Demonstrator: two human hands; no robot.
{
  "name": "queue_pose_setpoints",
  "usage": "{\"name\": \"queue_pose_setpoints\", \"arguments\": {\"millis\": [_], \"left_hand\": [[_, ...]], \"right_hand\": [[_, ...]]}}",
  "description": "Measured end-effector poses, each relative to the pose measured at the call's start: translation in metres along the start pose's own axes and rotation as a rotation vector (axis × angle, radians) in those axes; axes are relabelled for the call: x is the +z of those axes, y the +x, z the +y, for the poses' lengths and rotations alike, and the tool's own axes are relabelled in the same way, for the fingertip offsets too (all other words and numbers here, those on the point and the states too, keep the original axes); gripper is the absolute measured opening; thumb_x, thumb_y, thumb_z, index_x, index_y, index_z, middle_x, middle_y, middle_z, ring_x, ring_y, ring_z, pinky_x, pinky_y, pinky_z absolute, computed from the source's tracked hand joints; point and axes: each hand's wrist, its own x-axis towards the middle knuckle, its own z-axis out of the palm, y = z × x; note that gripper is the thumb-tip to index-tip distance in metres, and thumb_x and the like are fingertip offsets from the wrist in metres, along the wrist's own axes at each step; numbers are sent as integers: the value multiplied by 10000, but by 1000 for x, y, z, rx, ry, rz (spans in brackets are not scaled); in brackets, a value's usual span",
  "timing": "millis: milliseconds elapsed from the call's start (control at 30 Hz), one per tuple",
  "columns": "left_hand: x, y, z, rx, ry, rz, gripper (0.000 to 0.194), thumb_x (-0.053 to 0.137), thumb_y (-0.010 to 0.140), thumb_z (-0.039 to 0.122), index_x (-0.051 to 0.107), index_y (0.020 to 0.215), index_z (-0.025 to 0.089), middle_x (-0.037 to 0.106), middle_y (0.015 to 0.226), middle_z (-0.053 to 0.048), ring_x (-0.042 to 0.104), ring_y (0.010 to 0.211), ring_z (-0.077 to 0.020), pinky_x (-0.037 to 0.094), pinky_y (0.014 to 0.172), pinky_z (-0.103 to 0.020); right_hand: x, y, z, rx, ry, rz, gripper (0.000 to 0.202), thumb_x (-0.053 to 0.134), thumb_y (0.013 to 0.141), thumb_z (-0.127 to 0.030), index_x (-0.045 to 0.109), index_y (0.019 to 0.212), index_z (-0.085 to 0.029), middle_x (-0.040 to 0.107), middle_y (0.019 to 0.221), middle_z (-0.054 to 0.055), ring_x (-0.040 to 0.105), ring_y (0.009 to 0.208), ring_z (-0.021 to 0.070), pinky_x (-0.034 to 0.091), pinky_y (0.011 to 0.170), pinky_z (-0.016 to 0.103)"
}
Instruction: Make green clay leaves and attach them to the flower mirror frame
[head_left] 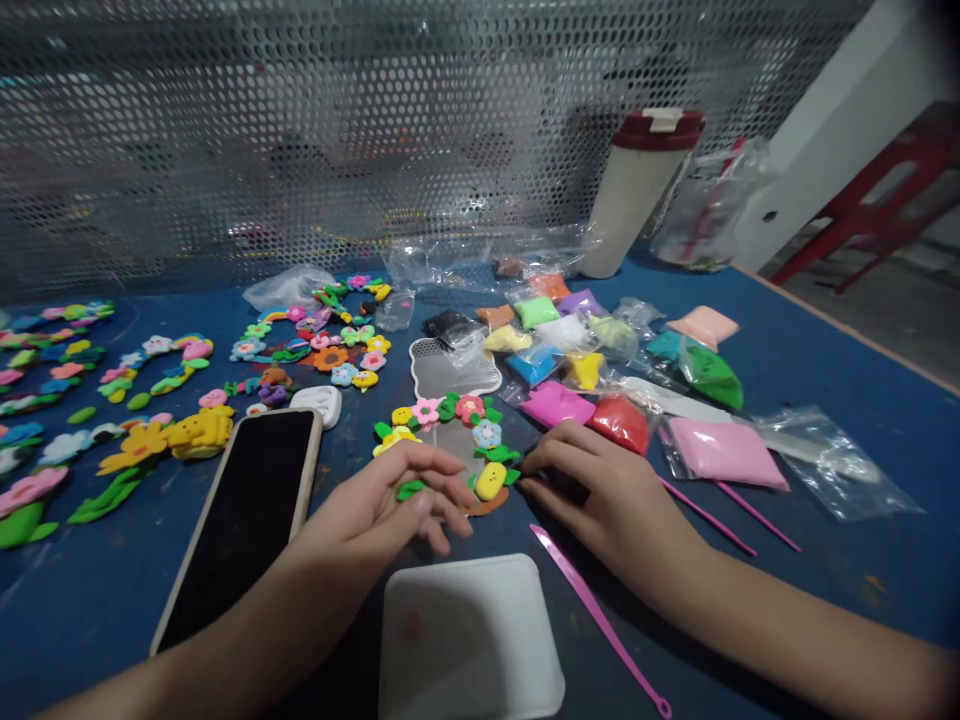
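Here, the left hand (375,502) curls half-open over the flowered frame (454,438) — the right hand (611,490) bends at its edge, grip unclear.

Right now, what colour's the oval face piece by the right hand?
Oval face piece: yellow, best in head view.

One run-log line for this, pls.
left hand: open, green piece at fingers | right hand: fingertips at flower frame's right edge, grip unclear | pink tool: on table, beside white slab
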Motion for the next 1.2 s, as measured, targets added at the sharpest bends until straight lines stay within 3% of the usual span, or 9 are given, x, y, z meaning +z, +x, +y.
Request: {"name": "queue_pose_setpoints", "arguments": {"millis": [133,233,300,433,600,800,900,1033,1200], "left_hand": [[2,1,0,-75,-49,-41,382,630,777,458,476,979,173,674,766,-50,597,459,-130,452,434,-223],[1,-3,-1,-142,11,-81,418,584,758,580,508,818,173,537,449,50,413,283,-72,329,341,-174],[1,-8,-1,-99,110,-49,420,594,755,560,537,661,155,395,384,84,325,315,-36,276,357,-141],[7,-19,-1,-20,166,-20,260,588,799,416,634,758,164,515,601,39,429,509,-57,346,456,-125],[20,-26,-5,-204,145,-184,204,598,735,315,590,889,182,510,490,61,471,428,-86,346,405,-152],[26,-30,-8,-206,109,-221,193,598,660,331,528,768,187,495,453,74,434,376,-81,308,369,-155],[29,-33,-9,-107,330,-165,143,540,712,332,528,738,191,438,457,80,393,411,-83,271,395,-164],[29,-38,-14,252,752,-103,59,491,717,166,534,681,184,456,564,58,402,512,-88,279,477,-185],[25,-45,-14,349,642,-320,159,483,863,184,531,712,173,539,656,46,451,579,-77,331,546,-165]], "right_hand": [[1,-2,2,-21,16,47,196,554,838,-46,657,944,-174,638,883,57,615,806,172,500,699,272],[0,-5,2,-38,21,89,189,543,818,-23,628,892,-174,631,846,41,605,773,161,491,660,257],[-2,-7,-1,-60,12,154,187,522,795,-2,584,829,-174,603,799,30,582,717,147,473,610,241],[-11,-18,-13,-260,-7,299,192,481,802,-10,532,886,-175,569,811,45,555,717,144,455,627,253],[-8,-33,-29,-580,-104,203,96,547,870,-256,520,847,-167,542,655,34,467,569,159,372,501,289],[10,-34,-35,-564,-195,142,294,442,949,-283,573,721,-151,542,629,35,431,566,158,290,485,282],[10,-36,-38,-581,-259,97,326,362,962,-176,580,721,-158,540,650,37,410,586,166,276,508,287],[6,-41,-40,-631,-289,32,359,306,952,-125,577,720,-167,533,655,32,384,582,168,272,526,298],[-8,-41,-43,-664,-85,-120,298,361,907,-131,563,690,-169,531,635,12,408,566,145,283,507,291]]}}
